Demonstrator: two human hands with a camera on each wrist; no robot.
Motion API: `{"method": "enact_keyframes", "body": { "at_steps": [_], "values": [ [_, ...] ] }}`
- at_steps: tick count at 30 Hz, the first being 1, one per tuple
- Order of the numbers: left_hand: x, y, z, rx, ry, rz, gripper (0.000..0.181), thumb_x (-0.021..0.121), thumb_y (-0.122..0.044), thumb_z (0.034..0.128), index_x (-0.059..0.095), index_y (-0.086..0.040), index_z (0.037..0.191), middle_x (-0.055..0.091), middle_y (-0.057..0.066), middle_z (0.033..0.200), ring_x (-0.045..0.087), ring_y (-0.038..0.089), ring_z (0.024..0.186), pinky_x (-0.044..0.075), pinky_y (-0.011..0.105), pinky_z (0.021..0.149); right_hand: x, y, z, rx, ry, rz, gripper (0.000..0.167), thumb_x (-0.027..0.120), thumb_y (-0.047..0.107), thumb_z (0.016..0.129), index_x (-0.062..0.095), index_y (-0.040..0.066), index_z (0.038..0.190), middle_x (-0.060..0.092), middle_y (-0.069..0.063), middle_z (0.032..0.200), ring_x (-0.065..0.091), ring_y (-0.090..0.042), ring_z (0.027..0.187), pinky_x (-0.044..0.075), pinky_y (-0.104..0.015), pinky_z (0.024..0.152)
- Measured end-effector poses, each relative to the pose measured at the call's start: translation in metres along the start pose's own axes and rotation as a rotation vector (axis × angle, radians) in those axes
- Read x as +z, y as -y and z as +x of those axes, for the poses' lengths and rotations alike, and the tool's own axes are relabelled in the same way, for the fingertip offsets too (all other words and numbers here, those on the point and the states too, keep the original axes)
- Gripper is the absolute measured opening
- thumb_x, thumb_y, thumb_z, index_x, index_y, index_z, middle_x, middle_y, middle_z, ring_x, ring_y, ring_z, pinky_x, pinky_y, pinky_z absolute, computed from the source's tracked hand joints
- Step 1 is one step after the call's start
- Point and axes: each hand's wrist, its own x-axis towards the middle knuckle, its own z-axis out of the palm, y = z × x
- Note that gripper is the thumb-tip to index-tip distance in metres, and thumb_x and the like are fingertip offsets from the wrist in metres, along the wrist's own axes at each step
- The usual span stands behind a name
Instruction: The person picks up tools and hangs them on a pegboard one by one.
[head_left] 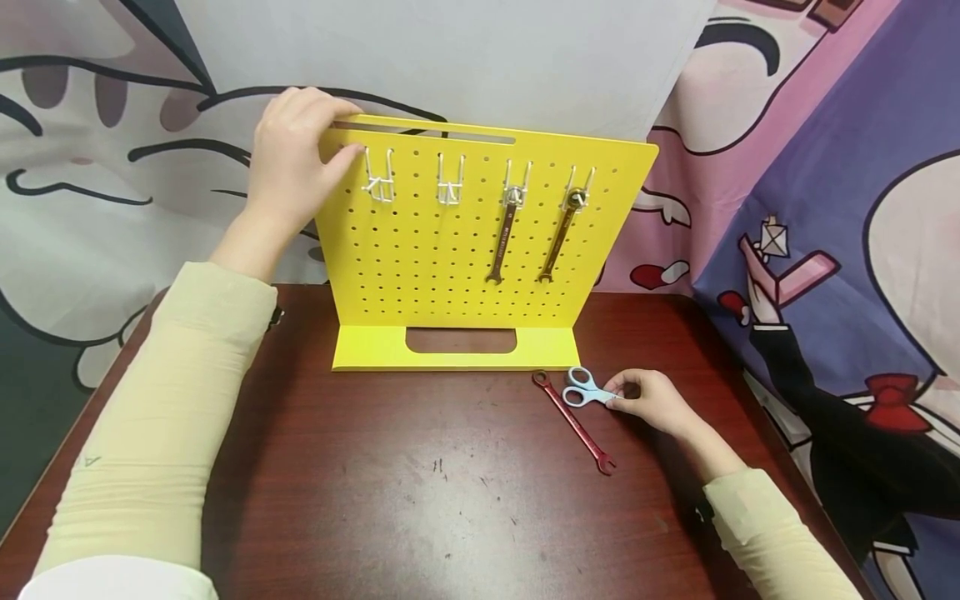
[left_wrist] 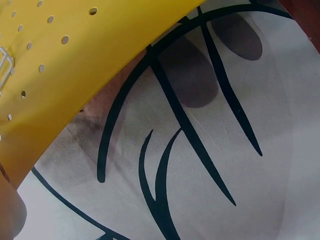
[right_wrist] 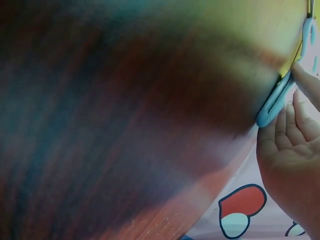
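At the left, an arm is covered by a creased, pale yellow sleeve (head_left: 150, 417). By the left hand (head_left: 296, 154), the far left corner of a yellow pegboard (head_left: 435, 267) is gripped, the thumb being laid on its front face and the fingers over its top edge. The flat, smooth panel is pierced by rows of small round holes and a long slot along the top; its foot is cut by a wide opening with rounded corners. Across the panel, two bare white wire hooks (head_left: 450, 193) are followed by two glossy, dark metal wrenches (head_left: 557, 246), each hung by its ring end from a hook of its own. On the near side of the foot, a shiny red wrench (head_left: 573, 423) is laid slantwise on the polished, reddish-brown tabletop (head_left: 375, 467). Just to its right, light blue scissors (head_left: 597, 395) with looped handles turned leftward are pinched at the blade end in the grip of the right hand (head_left: 652, 400). Farther right, a printed cloth (head_left: 795, 208) is seen hanging in creases.
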Motion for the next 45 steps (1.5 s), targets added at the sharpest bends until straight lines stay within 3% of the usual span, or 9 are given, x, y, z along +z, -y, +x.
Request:
{"method": "enact_keyframes", "body": {
  "at_steps": [6,12,28,39,45],
  "values": [
    [0.0,-0.001,0.0,0.005,-0.001,-0.009,0.032,0.074,-0.011,0.0989,0.072,-0.004,0.13,0.073,0.016,0.127,0.059,0.037,0.124,0.04,0.043,0.121,-0.001,0.002,-0.001,-0.016,-0.037,-0.001,0.013,0.085,0.002,0.085,0.077,0.001,0.096,0.072,-0.004,0.081,0.061,-0.004,0.073,0.052,-0.018,0.069],
    [0.0,-0.002,0.0,0.003,0.0,-0.005,0.032,0.073,-0.011,0.0991,0.072,-0.004,0.13,0.073,0.017,0.127,0.059,0.037,0.123,0.04,0.043,0.121,-0.003,0.008,0.002,-0.026,-0.131,0.002,0.015,0.087,0.001,0.084,0.078,0.0,0.097,0.074,-0.006,0.081,0.06,0.0,0.072,0.051,-0.015,0.068],
    [0.0,-0.001,0.0,-0.004,-0.001,-0.006,0.032,0.073,-0.011,0.0989,0.072,-0.004,0.13,0.073,0.017,0.128,0.059,0.037,0.124,0.04,0.043,0.121,-0.004,0.052,0.024,0.012,-0.273,0.118,0.022,0.086,0.007,0.087,0.079,-0.003,0.106,0.078,-0.02,0.094,0.063,-0.002,0.074,0.054,-0.012,0.067],
    [-0.001,-0.002,-0.001,-0.013,0.005,0.0,0.033,0.073,-0.011,0.0994,0.071,-0.004,0.131,0.072,0.016,0.129,0.058,0.037,0.124,0.039,0.043,0.122,0.004,0.085,0.043,-0.029,-0.319,0.273,0.024,0.084,0.007,0.089,0.078,-0.006,0.109,0.078,-0.026,0.098,0.065,0.004,0.07,0.055,-0.012,0.064],
    [0.0,-0.001,0.0,-0.003,-0.003,-0.002,0.032,0.074,-0.011,0.099,0.072,-0.004,0.131,0.073,0.016,0.128,0.059,0.037,0.123,0.04,0.043,0.121,0.008,0.105,0.051,-0.06,-0.352,0.356,0.023,0.083,0.005,0.089,0.078,-0.006,0.109,0.078,-0.019,0.092,0.067,0.003,0.07,0.055,-0.011,0.064]
  ]
}}
